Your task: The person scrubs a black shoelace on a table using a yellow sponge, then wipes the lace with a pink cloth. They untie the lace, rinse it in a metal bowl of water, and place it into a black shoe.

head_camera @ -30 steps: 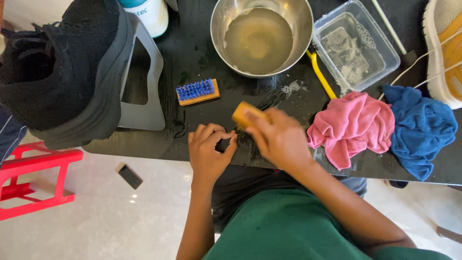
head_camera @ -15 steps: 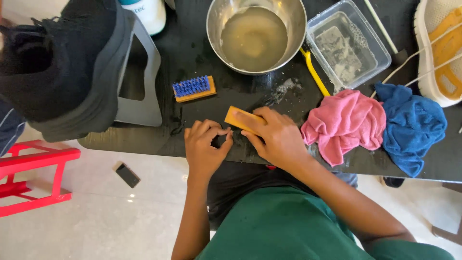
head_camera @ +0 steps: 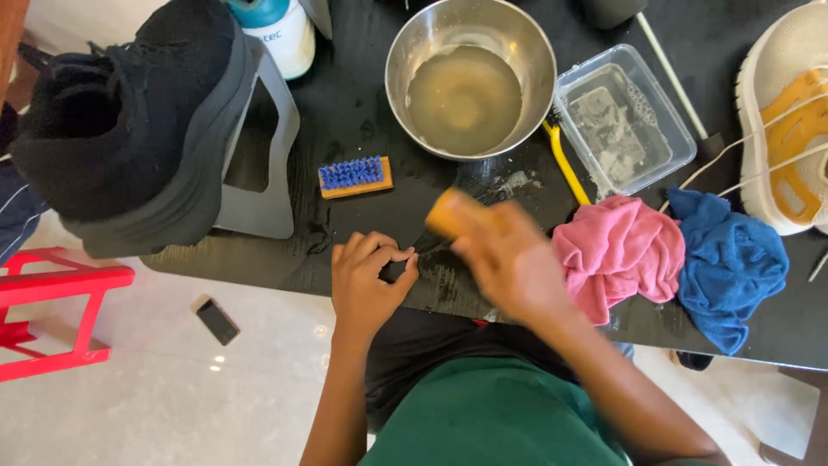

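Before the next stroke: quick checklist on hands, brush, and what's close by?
1. Right hand grips the orange brush: ok, though motion-blurred.
2. Left hand pins a small dark item at the table edge: ok; what the item is, cannot tell.
3. Left fingers away from the brush: not ok, they sit close beside it.
4. Steel bowl of murky water upright, apart from the hands: ok.
5. Pink cloth off the scrubbing spot: ok, lies beside the right hand.
6. Blue-bristled brush out of the way: ok.
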